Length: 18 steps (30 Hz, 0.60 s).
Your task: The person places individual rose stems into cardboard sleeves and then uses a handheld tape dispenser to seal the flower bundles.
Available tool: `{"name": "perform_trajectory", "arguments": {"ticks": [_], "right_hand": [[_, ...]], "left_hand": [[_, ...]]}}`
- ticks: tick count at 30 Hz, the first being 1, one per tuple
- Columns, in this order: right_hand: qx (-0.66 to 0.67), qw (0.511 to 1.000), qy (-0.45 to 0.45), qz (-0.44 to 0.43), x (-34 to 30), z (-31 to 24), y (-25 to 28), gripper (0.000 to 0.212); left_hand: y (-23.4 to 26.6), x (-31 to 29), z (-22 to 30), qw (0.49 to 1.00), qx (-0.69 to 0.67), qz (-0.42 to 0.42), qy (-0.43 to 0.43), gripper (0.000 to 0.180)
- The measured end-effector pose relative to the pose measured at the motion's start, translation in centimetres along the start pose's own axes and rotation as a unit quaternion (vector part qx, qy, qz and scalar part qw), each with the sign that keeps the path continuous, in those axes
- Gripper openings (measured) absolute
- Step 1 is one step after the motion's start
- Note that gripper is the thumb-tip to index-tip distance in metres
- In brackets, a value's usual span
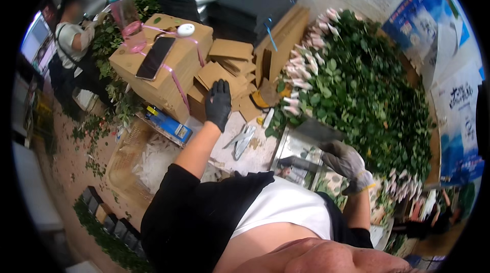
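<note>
My left hand (218, 105), in a dark glove, lies with fingers stretched out on a loose stack of brown cardboard pieces (210, 73). It grips none of them that I can see. My right hand (344, 163), in a grey glove with a yellow cuff edge, hovers beside a shiny metal tray (279, 151). Its fingers are loosely bent and apart, close to a dark grey panel (322, 129) tilted over the tray; contact is unclear. Between my hands, grey-handled pliers or shears (242, 140) rest on the worktop. A tape dispenser (264, 97) stands behind them.
Leafy stems with pale wrapped heads (352, 79) are heaped at right. A phone (155, 58) and pink-lidded bottle (122, 7) top a strapped cardboard stack (168, 81) at left. Below is a plastic crate (122, 158). Another person (74, 43) stands far left.
</note>
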State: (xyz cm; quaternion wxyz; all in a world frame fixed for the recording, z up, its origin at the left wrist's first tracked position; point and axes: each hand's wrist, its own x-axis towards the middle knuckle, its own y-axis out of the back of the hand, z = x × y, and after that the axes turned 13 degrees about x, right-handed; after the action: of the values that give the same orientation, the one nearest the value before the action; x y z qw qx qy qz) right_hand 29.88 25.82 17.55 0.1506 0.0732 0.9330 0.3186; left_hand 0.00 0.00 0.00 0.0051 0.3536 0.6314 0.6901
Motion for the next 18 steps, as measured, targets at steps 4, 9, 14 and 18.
{"name": "perform_trajectory", "arguments": {"ticks": [4, 9, 14, 18], "right_hand": [[-0.005, 0.96, 0.27, -0.08, 10.6, -7.3, -1.0, 0.031], [-0.127, 0.922, 0.366, -0.015, 21.7, -13.6, 0.7, 0.03], [-0.106, 0.94, 0.228, 0.23, 32.6, -10.1, 0.4, 0.033], [-0.079, 0.995, 0.02, 0.061, 31.2, -5.4, -3.4, 0.048]], "left_hand": [[3.5, 0.0, -3.7, 1.0, 0.01, 0.015, 0.003, 0.052], [9.7, -2.2, -1.8, 0.969, -0.177, 0.164, 0.056, 0.054], [14.5, -8.5, -3.0, 0.983, -0.186, 0.0, 0.012, 0.047], [13.4, -11.6, -2.9, 0.881, -0.406, -0.242, 0.012, 0.037]]}}
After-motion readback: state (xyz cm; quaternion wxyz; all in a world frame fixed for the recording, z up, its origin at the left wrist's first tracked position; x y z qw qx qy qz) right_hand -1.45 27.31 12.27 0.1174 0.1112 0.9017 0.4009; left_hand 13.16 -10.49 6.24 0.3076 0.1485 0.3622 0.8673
